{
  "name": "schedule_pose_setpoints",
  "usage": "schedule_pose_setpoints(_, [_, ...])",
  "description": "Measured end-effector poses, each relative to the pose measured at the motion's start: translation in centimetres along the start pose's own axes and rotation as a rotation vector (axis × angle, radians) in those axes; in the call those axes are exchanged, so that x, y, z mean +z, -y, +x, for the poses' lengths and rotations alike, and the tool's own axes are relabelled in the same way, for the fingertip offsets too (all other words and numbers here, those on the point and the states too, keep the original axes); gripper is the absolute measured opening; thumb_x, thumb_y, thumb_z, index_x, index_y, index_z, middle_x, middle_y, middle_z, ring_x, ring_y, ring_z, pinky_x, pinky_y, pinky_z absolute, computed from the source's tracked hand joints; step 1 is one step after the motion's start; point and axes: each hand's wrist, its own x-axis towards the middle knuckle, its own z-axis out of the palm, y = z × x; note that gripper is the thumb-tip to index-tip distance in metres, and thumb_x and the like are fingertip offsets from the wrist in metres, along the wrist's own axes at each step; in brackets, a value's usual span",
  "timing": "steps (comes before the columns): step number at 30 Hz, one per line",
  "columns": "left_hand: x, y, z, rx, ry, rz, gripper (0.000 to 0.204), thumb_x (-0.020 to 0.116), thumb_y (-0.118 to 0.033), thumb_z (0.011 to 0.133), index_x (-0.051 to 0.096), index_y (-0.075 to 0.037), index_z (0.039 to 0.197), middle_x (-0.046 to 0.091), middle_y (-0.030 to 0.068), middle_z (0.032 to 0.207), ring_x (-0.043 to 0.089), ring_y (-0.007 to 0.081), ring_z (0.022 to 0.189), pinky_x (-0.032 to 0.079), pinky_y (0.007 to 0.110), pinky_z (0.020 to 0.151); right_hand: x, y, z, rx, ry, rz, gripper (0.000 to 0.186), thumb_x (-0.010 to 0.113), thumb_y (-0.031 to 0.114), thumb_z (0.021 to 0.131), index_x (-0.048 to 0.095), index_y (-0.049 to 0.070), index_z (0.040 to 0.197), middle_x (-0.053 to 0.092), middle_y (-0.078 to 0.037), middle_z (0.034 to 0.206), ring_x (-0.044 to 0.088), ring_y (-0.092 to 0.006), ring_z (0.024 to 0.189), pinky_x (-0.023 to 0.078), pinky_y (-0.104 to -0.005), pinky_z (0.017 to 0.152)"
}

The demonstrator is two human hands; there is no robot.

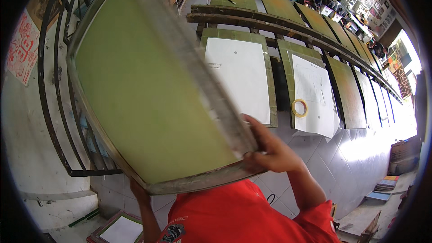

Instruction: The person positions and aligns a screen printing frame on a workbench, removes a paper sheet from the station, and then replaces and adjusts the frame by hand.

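Observation:
A large screen-printing frame (148,85) with a green-yellow mesh and a worn grey rim is raised at a tilt in front of me, filling the left half of the view. My right hand (272,150) grips its lower right corner, fingers over the outer side and thumb along the near edge. At the lower left corner my left hand (139,191) holds the rim from behind; its fingers are mostly hidden by the frame.
Right of the frame stand rows of green printing boards (346,92) along a dark rail (288,29). White sheets (238,76) lie on some, one bearing a tape roll (299,108). A black metal rack (56,85) stands left. Another framed screen (121,229) lies low at left.

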Motion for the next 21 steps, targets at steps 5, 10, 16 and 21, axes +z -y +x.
schedule_pose_setpoints(5, [2.9, -7.7, 7.8, 0.051, -0.04, 0.137, 0.06, 0.056, -0.033, 0.09, 0.037, 0.001, 0.136, 0.045, 0.0177, 0.131, 0.046, 0.0262, 0.117, 0.035, 0.036, 0.1, -2.5, -5.7, -0.1, 0.151, -0.753, -0.353, 0.062, 0.07, 0.012, 0.074, 0.043, -0.006, 0.127, 0.059, -0.025, 0.11, 0.059, -0.0305, 0.102, 0.044, -0.037, 0.09])
schedule_pose_setpoints(10, [14.0, -17.1, 13.2, 0.205, 0.315, 0.163, 0.048, 0.065, -0.015, 0.081, 0.047, 0.001, 0.122, 0.06, 0.0108, 0.107, 0.057, 0.0191, 0.096, 0.045, 0.033, 0.085, -8.4, -12.9, -1.5, 0.254, -0.912, -0.339, 0.049, 0.069, 0.01, 0.072, 0.051, -0.009, 0.113, 0.063, -0.021, 0.098, 0.061, -0.0262, 0.089, 0.047, -0.0362, 0.081])
schedule_pose_setpoints(16, [19.9, -13.4, 14.8, 0.037, 0.433, 0.215, 0.037, 0.066, -0.011, 0.08, 0.052, 0.002, 0.112, 0.063, 0.0085, 0.093, 0.06, 0.0154, 0.082, 0.048, 0.031, 0.075, -10.4, -14.9, -3.5, 0.437, -0.888, -0.262, 0.046, 0.065, 0.008, 0.072, 0.051, -0.008, 0.114, 0.063, -0.015, 0.092, 0.061, -0.0198, 0.079, 0.049, -0.0317, 0.074])
schedule_pose_setpoints(21, [21.8, -14.5, 14.3, -0.013, 0.422, 0.361, 0.032, 0.066, -0.012, 0.08, 0.054, 0.003, 0.106, 0.063, 0.0098, 0.091, 0.06, 0.0158, 0.081, 0.047, 0.03, 0.074, -11.2, -17.3, -3.9, 0.58, -0.876, -0.249, 0.05, 0.067, 0.012, 0.07, 0.051, -0.01, 0.113, 0.064, -0.02, 0.092, 0.063, -0.0253, 0.081, 0.049, -0.0348, 0.075])
